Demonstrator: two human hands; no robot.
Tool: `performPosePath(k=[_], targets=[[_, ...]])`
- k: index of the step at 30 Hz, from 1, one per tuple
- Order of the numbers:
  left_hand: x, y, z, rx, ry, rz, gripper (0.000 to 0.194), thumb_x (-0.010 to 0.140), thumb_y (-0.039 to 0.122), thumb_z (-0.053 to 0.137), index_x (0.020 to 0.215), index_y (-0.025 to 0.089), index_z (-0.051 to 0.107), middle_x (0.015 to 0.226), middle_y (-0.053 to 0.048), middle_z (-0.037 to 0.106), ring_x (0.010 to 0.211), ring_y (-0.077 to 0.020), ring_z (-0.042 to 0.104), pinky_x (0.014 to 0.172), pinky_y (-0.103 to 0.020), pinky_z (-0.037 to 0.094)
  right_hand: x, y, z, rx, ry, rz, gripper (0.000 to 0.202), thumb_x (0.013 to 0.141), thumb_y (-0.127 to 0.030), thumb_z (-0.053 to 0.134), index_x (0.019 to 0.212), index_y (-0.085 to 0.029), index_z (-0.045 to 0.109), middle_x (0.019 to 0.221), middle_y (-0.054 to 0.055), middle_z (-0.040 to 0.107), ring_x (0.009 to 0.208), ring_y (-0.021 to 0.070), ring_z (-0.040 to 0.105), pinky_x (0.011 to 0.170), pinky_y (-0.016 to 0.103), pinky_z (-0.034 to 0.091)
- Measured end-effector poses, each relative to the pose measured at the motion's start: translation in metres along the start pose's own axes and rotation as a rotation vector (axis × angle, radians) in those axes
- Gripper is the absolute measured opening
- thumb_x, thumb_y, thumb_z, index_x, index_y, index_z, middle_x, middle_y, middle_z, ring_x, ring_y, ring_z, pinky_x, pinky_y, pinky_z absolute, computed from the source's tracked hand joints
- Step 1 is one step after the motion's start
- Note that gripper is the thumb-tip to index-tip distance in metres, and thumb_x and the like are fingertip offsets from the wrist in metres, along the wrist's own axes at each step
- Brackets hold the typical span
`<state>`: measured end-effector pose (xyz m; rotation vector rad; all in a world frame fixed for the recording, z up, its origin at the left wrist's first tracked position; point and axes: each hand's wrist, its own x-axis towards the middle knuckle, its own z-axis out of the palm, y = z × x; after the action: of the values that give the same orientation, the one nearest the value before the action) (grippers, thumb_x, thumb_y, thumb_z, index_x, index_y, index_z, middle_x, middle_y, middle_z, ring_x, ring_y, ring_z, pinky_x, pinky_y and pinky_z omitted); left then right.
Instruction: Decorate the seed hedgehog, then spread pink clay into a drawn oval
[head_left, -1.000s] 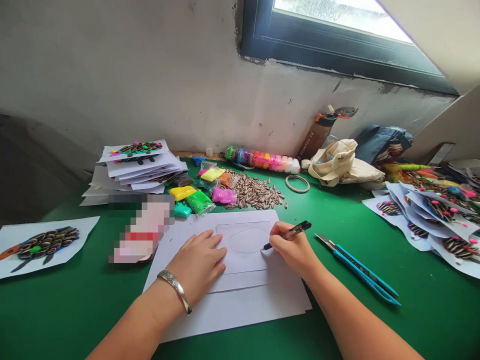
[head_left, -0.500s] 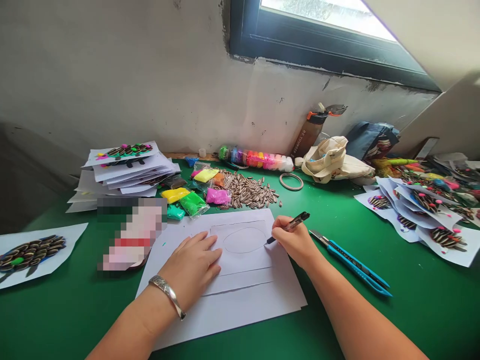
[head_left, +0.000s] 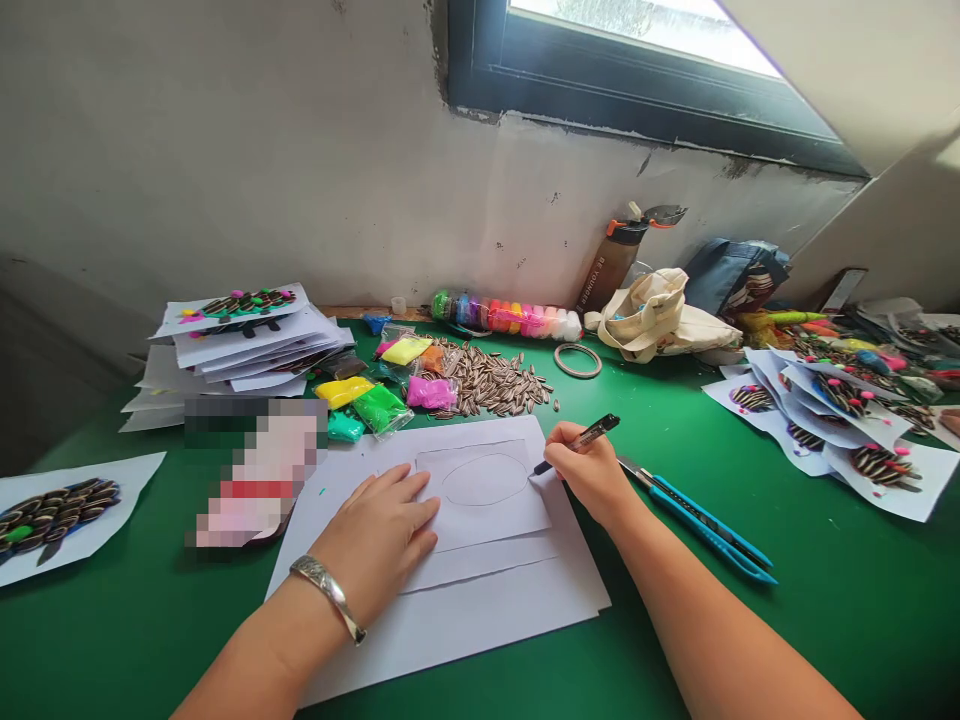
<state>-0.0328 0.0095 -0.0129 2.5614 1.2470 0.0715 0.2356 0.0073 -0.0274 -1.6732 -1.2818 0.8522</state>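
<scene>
At the left edge, a paper with a seed fish (head_left: 135, 485) lies on the green table (head_left: 127, 640). Right of it and farther off stands a paper stack (head_left: 225, 362), with a blurred-out pink object (head_left: 262, 470) just on its near side. The left hand (head_left: 379, 530) (a silver bracelet (head_left: 328, 597) circles its wrist) lies palm down, fingers slightly spread, on the left part of the white sheets (head_left: 480, 625). Beyond it are bright bags (head_left: 379, 408), then loose seeds (head_left: 499, 383). The top sheet (head_left: 487, 525) bears a thin oval, its long axis running roughly left to right. The black pen (head_left: 598, 430) is over the right side of the sheets, its tip at the oval's right end. It leans: the tip points left and down toward the near side, the other end right and up toward the far side. The right hand (head_left: 589, 472) grips it, fingers drawn in narrow. Just right of that hand, a blue cutter (head_left: 691, 510) slants, blade far-left, handle near-right. Seed-covered papers (head_left: 926, 483) overlap at the far right.
</scene>
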Motion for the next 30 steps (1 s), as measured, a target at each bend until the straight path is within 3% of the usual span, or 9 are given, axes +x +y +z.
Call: performPosePath(k=[9, 14, 20, 22, 27, 30], targets=[[0.001, 0.001, -0.003, 0.001, -0.010, -0.004, 0.020, 0.084, 0.025, 0.052, 0.096, 0.027, 0.067, 0.124, -0.006, 0.058, 0.124, -0.0309, 0.042, 0.100, -0.051, 0.037, 0.001, 0.004, 0.002, 0.019, 0.022, -0.011, 0.011, 0.066, -0.020, 0.049, 0.055, -0.019, 0.050, 0.047, -0.006, 0.037, 0.046, 0.0087, 0.031, 0.043, 0.023, 0.022], [0.001, 0.004, -0.007, 0.011, -0.064, -0.028, 0.021, 0.084, 0.023, 0.052, 0.097, 0.026, 0.068, 0.127, -0.007, 0.057, 0.126, -0.0325, 0.040, 0.101, -0.052, 0.036, 0.006, 0.008, 0.000, 0.297, 0.079, 0.032, 0.012, 0.063, -0.017, 0.054, 0.052, -0.019, 0.048, 0.046, -0.006, 0.038, 0.045, 0.0091, 0.035, 0.044, 0.023, 0.023], [0.000, 0.004, -0.003, 0.025, -0.032, -0.025, 0.022, 0.083, 0.022, 0.054, 0.101, 0.026, 0.067, 0.127, -0.007, 0.057, 0.126, -0.0324, 0.041, 0.101, -0.053, 0.036, 0.000, -0.003, 0.000, 0.496, 0.205, 0.000, 0.012, 0.074, -0.027, 0.055, 0.066, -0.020, 0.051, 0.054, -0.006, 0.042, 0.050, 0.0099, 0.042, 0.048, 0.023, 0.032], [-0.001, 0.005, -0.004, 0.027, -0.038, -0.023, 0.021, 0.083, 0.022, 0.055, 0.100, 0.025, 0.067, 0.127, -0.007, 0.057, 0.125, -0.0327, 0.041, 0.101, -0.053, 0.036, -0.012, -0.012, 0.010, 0.487, 0.148, -0.033, 0.011, 0.077, -0.028, 0.058, 0.072, -0.019, 0.056, 0.058, -0.004, 0.049, 0.056, 0.0110, 0.047, 0.054, 0.023, 0.037], [0.001, 0.009, -0.010, 0.035, -0.062, -0.019, 0.022, 0.084, 0.022, 0.054, 0.101, 0.023, 0.068, 0.127, -0.008, 0.057, 0.125, -0.0337, 0.041, 0.101, -0.053, 0.036, -0.046, -0.032, 0.044, 0.214, -0.272, -0.193, 0.010, 0.078, -0.026, 0.061, 0.085, -0.021, 0.065, 0.080, 0.002, 0.065, 0.074, 0.0157, 0.058, 0.067, 0.027, 0.045], [0.001, 0.010, -0.012, 0.032, -0.083, -0.025, 0.024, 0.085, 0.024, 0.053, 0.104, 0.023, 0.067, 0.128, -0.008, 0.056, 0.125, -0.0340, 0.041, 0.102, -0.053, 0.035, -0.050, -0.032, 0.056, 0.091, -0.290, -0.306, 0.013, 0.076, -0.021, 0.061, 0.088, -0.021, 0.066, 0.087, 0.002, 0.068, 0.079, 0.0166, 0.061, 0.073, 0.028, 0.048]])
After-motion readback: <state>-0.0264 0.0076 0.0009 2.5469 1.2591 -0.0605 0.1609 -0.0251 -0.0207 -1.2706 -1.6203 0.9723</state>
